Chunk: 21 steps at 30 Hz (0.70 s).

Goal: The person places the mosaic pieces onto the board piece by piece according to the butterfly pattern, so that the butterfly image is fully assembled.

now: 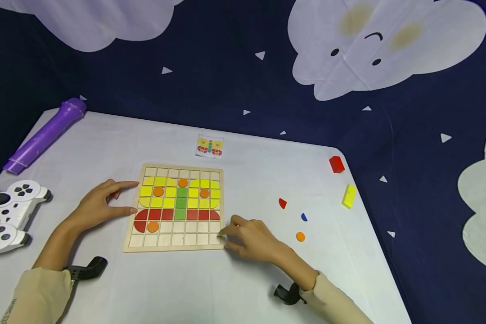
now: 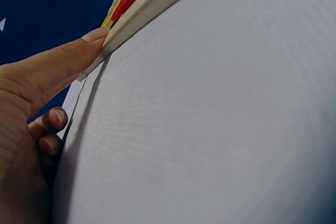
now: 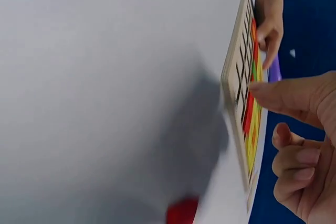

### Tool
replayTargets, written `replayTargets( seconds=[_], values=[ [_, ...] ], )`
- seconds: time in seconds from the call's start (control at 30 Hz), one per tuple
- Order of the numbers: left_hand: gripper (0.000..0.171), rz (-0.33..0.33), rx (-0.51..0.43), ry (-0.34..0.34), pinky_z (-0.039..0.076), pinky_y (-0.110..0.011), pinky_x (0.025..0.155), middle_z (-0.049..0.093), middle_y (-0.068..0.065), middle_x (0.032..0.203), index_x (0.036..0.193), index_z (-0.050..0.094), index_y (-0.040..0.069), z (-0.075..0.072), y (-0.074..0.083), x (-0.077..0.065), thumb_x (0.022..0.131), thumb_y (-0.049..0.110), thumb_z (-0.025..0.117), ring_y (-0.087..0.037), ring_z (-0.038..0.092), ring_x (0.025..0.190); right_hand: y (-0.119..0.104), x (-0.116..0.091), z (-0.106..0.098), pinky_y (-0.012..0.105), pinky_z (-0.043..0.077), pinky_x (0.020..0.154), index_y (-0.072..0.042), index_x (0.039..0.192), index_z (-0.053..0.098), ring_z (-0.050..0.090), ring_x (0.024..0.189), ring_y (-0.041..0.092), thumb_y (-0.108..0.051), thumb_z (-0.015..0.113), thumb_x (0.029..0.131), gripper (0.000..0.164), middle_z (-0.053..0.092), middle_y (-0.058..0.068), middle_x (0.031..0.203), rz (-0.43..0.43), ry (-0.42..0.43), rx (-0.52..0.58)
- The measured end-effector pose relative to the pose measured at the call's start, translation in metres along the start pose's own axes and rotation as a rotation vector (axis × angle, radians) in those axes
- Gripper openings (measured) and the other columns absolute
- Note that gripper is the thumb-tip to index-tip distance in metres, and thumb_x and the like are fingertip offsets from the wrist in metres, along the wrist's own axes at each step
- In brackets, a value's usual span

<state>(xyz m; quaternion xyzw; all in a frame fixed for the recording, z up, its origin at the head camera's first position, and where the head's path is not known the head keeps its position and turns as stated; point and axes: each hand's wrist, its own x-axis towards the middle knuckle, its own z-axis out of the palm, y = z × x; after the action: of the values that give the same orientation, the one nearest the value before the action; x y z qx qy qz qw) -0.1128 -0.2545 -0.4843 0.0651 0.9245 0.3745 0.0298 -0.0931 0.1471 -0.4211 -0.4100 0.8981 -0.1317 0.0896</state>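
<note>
A wooden grid board [image 1: 190, 241] lies on the table, bearing flat yellow, red, green and orange pieces. Yellow squares [image 1: 170, 192] fill its upper sides, a green column [image 1: 181, 203] runs down the middle, and a row of red squares [image 1: 167, 214] crosses below. My left hand [image 1: 99, 203] touches the board's left edge, thumb and index finger spread apart; the left wrist view has the thumb [image 2: 84, 51] against the rim. At the lower right corner is my right hand [image 1: 251, 236], its index fingertip over the edge. No piece shows between its fingers.
A butterfly picture card [image 1: 209, 146] lies beyond the board. Loose pieces lie to the right: red [image 1: 282, 203], blue [image 1: 304, 217], orange [image 1: 300, 236]. Farther right are a red block [image 1: 337, 164] and a yellow block [image 1: 349, 196]. A purple tube [image 1: 46, 137] and white game controller [image 1: 12, 216] lie left.
</note>
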Motion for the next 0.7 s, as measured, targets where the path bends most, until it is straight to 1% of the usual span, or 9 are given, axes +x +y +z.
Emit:
replayTargets(
  seconds=[0.2,0.37,0.5,0.6,0.7],
  values=[
    [0.070,0.002,0.002,0.002,0.027,-0.039,0.069,0.037,-0.005,0.085,0.137,0.058,0.010,0.000,0.000,0.001,0.076,0.033,0.084,-0.019,0.037,0.082,0.018,-0.026,-0.005,0.016,0.032,0.054,-0.018,0.108,0.077,0.037,0.058,-0.001,-0.025,0.078,0.084,0.024,0.055,-0.002,0.085,0.039,-0.039,0.046],
    [0.070,0.007,0.005,0.004,0.027,-0.038,0.069,0.037,-0.004,0.085,0.137,0.058,0.010,0.001,0.000,0.001,0.076,0.033,0.084,-0.018,0.036,0.081,0.027,-0.044,-0.005,0.015,0.030,0.053,-0.019,0.105,0.077,0.034,0.057,-0.003,-0.025,0.080,0.081,0.024,0.052,-0.002,0.081,0.056,-0.051,0.053],
    [0.070,0.005,0.009,0.003,0.027,-0.037,0.069,0.038,-0.004,0.085,0.137,0.058,0.011,0.001,0.000,0.000,0.076,0.034,0.084,-0.018,0.036,0.082,0.032,-0.057,-0.007,0.015,0.030,0.053,-0.020,0.103,0.077,0.036,0.058,-0.002,-0.023,0.082,0.081,0.023,0.052,-0.003,0.080,0.076,-0.055,0.059],
    [0.071,-0.001,0.007,-0.001,0.028,-0.039,0.069,0.039,-0.005,0.086,0.138,0.058,0.011,0.001,0.000,0.000,0.076,0.035,0.084,-0.019,0.036,0.083,0.037,-0.064,-0.009,0.016,0.030,0.053,-0.019,0.103,0.078,0.036,0.058,-0.001,-0.020,0.081,0.081,0.022,0.053,-0.003,0.082,0.091,-0.054,0.042],
    [0.071,-0.002,0.007,0.001,0.028,-0.040,0.069,0.039,-0.005,0.086,0.138,0.058,0.011,0.001,0.000,0.000,0.076,0.034,0.085,-0.019,0.036,0.083,0.042,-0.070,-0.010,0.016,0.030,0.052,-0.019,0.104,0.078,0.035,0.057,0.000,-0.017,0.081,0.080,0.024,0.053,-0.004,0.083,0.108,-0.043,-0.007]
  ],
)
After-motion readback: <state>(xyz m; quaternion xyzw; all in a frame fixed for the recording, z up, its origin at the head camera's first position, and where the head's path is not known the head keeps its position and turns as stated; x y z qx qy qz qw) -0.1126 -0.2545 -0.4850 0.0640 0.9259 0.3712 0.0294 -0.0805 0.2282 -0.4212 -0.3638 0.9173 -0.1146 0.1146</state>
